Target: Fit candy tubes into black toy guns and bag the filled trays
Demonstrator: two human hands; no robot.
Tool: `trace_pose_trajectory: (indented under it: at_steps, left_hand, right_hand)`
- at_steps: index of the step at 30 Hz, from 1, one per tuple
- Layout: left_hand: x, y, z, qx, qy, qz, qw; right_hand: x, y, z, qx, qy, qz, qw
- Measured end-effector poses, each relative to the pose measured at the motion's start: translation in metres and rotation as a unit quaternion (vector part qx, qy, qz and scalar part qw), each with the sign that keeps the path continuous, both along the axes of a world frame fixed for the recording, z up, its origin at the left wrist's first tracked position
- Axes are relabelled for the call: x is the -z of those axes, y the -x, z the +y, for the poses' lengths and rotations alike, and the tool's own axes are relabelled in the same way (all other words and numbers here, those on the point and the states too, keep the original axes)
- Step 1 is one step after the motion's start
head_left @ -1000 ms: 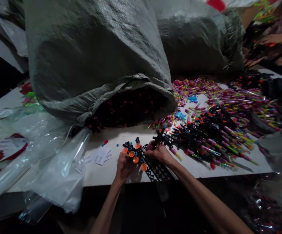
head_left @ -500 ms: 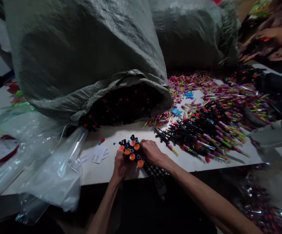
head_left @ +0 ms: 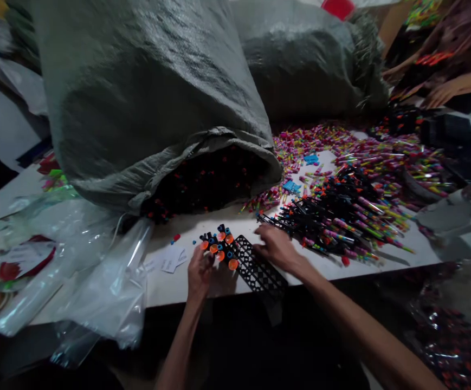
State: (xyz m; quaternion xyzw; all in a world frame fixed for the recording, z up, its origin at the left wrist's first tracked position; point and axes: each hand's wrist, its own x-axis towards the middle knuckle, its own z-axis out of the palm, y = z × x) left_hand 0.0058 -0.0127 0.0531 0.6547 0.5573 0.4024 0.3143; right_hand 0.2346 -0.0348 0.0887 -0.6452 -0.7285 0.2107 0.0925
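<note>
My left hand (head_left: 199, 272) is closed around the lower left side of a bundle of black pieces (head_left: 218, 246). Their upper ends carry translucent orange cups and small blue rings. Beside the bundle, a black perforated rack (head_left: 258, 266) lies slanted across the table's front edge. Over the rack's right side is my right hand (head_left: 276, 246), thumb and fingers apart, with nothing visible in it. Its fingertips point towards a pile of thin black sticks with colourful tubes (head_left: 341, 216), whose nearest ends lie just beyond.
A large grey sack (head_left: 154, 92) lies open-mouthed on the table, dark small parts inside. Clear plastic bags (head_left: 113, 287) cover the left side. Small colourful tubes (head_left: 320, 132), blue pieces (head_left: 291, 187) and paper slips (head_left: 170, 259) lie around. Another person's hand (head_left: 442, 95) is at upper right.
My right hand has let go of the bundle and moved right, uncovering the black rack. My left hand stays at the bundle. The view has shifted slightly, and the other person's hand is now clearer.
</note>
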Motion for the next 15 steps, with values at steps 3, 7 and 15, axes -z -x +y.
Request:
trace_pose_trajectory:
  at_steps: [3, 7, 15]
  left_hand:
    - [-0.041, -0.011, -0.010, -0.069, -0.147, 0.001, 0.987]
    - [-0.086, -0.041, -0.006, 0.079, -0.272, 0.133, 0.950]
    - [-0.092, -0.056, 0.003, 0.171, -0.232, 0.159, 0.944]
  right_hand:
    - [-0.001, -0.036, -0.020, 0.073, 0.053, -0.099, 0.991]
    - [0.009, -0.047, -0.027, 0.092, 0.074, -0.131, 0.984]
    - [0.025, -0.018, -0.012, 0.125, 0.200, 0.409, 0.881]
